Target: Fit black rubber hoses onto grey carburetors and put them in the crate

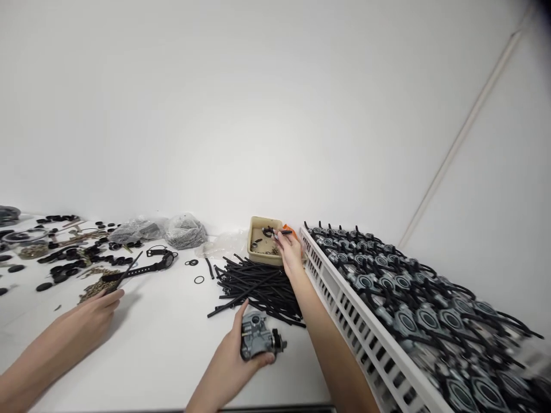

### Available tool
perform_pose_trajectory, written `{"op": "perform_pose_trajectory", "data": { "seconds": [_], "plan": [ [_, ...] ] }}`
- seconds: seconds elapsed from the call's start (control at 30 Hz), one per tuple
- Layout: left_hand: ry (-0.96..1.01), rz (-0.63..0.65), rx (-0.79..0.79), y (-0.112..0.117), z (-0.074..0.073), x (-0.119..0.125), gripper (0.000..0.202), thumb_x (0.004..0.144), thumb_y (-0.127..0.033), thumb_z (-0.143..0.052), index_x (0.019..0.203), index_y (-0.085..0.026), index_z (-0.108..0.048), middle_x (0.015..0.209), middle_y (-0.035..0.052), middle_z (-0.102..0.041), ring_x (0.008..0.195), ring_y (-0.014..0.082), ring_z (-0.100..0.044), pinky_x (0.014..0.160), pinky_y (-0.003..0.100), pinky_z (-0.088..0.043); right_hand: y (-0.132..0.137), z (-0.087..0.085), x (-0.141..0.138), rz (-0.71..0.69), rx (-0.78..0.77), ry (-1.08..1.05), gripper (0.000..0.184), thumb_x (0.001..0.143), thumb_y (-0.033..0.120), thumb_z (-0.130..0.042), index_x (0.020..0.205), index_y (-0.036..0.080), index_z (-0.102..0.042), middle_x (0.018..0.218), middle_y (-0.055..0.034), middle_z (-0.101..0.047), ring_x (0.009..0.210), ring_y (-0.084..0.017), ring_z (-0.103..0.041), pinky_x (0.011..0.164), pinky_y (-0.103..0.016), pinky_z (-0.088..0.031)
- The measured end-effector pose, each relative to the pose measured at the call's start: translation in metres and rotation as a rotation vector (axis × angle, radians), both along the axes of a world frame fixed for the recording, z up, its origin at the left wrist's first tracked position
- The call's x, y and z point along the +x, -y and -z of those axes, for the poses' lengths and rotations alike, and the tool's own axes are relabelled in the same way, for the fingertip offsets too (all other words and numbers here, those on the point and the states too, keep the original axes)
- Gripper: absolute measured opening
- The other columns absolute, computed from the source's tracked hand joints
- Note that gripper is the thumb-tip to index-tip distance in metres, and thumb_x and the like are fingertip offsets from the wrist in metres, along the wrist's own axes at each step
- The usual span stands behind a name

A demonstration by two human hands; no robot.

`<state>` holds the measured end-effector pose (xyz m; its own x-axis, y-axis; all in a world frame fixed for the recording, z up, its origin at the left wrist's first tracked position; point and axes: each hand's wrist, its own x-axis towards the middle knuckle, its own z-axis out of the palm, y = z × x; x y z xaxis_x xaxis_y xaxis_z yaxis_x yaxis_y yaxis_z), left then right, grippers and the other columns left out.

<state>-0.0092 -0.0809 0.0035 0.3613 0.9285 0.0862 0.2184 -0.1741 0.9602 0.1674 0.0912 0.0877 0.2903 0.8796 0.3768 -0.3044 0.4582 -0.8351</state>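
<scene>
A grey carburetor (258, 338) is gripped in the left hand (235, 358), low on the desk (172, 350) near the front edge. The thumb is laid up its side and the fingers are wrapped under it, probably so the body is steadied with its top facing up.

The right hand (291, 255) is stretched forward over the tan tray (255, 229). Its fingertips are pinched on a small black part (272, 232) above the tray's contents. The tray is set just behind the pile of black hose pieces (258, 287), likely so small parts are kept within one reach.

Finished-looking carburetors with hoses (408, 298) are packed in rows in the white crate (344, 298) along the right. The crate is placed beside the right arm, presumably for easy loading.

At far left a co-worker's hand (97, 307) is closed on a thin black tool (129, 269). Near it are a black wristwatch (161, 261), loose O-rings (198, 279) and clear bags of small parts (185, 229). Whether the orange item by the tray is held cannot be told.
</scene>
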Motion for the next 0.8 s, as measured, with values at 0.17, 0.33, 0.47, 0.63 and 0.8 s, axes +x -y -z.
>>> {"op": "perform_pose_trajectory", "data": {
  "seconds": [0.17,0.33,0.47,0.63,0.8],
  "plan": [
    [0.009,-0.007,0.105,0.002,-0.001,-0.003,0.082,0.070,-0.044,-0.066,0.137,-0.021,-0.024,0.121,0.0120,-0.060,0.109,0.0261,-0.057,0.097,0.040,-0.040,0.095,0.019,-0.021,-0.252,-0.050,0.159,0.032,0.070,0.037,-0.071,0.094,0.017,-0.065,0.090,-0.0058,-0.070,0.075,-0.016,-0.068,0.078,-0.032,-0.053],
    [0.109,-0.011,0.227,0.007,-0.004,-0.006,0.070,0.068,-0.038,-0.068,0.129,-0.020,-0.038,0.130,0.0115,-0.053,0.116,0.0270,-0.053,0.097,0.035,-0.041,0.148,0.037,-0.038,-0.411,-0.076,0.333,0.031,0.069,0.039,-0.072,0.090,0.016,-0.068,0.083,-0.0056,-0.072,0.080,-0.019,-0.068,0.080,-0.034,-0.052],
    [0.149,-0.028,0.217,0.009,-0.005,-0.007,0.065,0.072,-0.039,-0.064,0.129,-0.023,-0.038,0.126,0.0070,-0.057,0.114,0.0268,-0.053,0.096,0.036,-0.041,0.157,0.050,-0.043,-0.336,-0.072,0.188,0.033,0.067,0.040,-0.073,0.089,0.016,-0.068,0.080,-0.0046,-0.071,0.077,-0.019,-0.067,0.078,-0.033,-0.052],
    [0.144,-0.072,0.233,-0.001,0.006,-0.006,0.062,0.076,-0.044,-0.058,0.130,-0.023,-0.035,0.124,0.0091,-0.057,0.109,0.0248,-0.055,0.096,0.037,-0.041,0.155,0.070,-0.048,-0.266,-0.032,-0.110,0.029,0.067,0.038,-0.073,0.086,0.017,-0.066,0.076,-0.0035,-0.070,0.076,-0.017,-0.065,0.075,-0.030,-0.050],
    [0.140,-0.072,0.282,-0.006,0.012,-0.010,0.055,0.079,-0.046,-0.053,0.125,-0.020,-0.038,0.123,0.0112,-0.054,0.101,0.0239,-0.057,0.090,0.038,-0.043,0.153,0.082,-0.050,-0.292,-0.006,-0.192,0.026,0.068,0.035,-0.074,0.085,0.017,-0.067,0.074,-0.0035,-0.069,0.073,-0.017,-0.064,0.071,-0.028,-0.048]
  ]
}}
